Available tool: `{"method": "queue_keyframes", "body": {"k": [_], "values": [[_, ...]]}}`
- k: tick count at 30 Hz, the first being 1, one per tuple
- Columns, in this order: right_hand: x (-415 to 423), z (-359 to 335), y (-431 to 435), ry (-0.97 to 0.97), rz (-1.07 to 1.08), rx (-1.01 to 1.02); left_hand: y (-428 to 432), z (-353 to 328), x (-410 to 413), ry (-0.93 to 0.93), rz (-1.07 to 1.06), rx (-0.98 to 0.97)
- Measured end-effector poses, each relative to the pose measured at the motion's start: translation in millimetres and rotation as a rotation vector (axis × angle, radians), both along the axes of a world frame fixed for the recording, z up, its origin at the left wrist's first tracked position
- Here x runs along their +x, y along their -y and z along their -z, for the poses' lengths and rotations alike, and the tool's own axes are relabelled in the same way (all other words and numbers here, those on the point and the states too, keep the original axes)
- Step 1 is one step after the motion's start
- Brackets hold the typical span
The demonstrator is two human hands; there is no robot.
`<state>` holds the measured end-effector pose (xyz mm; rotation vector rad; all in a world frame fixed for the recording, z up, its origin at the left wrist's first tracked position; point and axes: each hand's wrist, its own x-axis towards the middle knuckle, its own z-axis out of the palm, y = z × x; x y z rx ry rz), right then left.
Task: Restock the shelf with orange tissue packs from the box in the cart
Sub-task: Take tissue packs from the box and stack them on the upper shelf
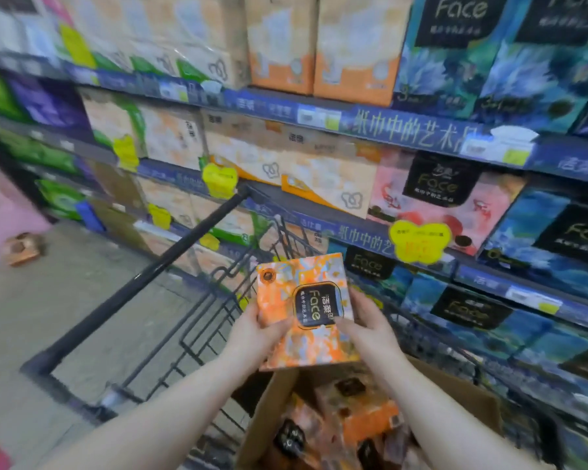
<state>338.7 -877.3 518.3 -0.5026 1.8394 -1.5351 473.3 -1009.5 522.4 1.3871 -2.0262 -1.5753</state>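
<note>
Left hand [256,329] and right hand [367,325] grip orange patterned tissue pack with black label [286,296] by its sides, above brown cardboard box [269,410] in near black wire cart [170,262]. Further orange packs [367,425] lie inside box. Blue-edged shelf [353,228] beyond, far right; pack not yet placed. Judgement: much restocking left.
</note>
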Motion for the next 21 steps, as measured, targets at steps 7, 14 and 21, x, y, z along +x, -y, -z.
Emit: {"method": "queue_keyframes", "body": {"k": [7,14,21], "values": [[46.0,-54.7,79.5,-0.098,-0.168,-0.141,57.7,-65.4,66.3,-0.033,-0.128,-0.167],[140.4,-105.5,194.8,-0.196,-0.296,-0.272,146.1,-112.0,176.7,-0.127,-0.266,-0.274],[301.7,-135.9,335.1,-0.223,-0.461,-0.354,266.9,-139.6,349.4,-0.147,-0.406,-0.365]]}}
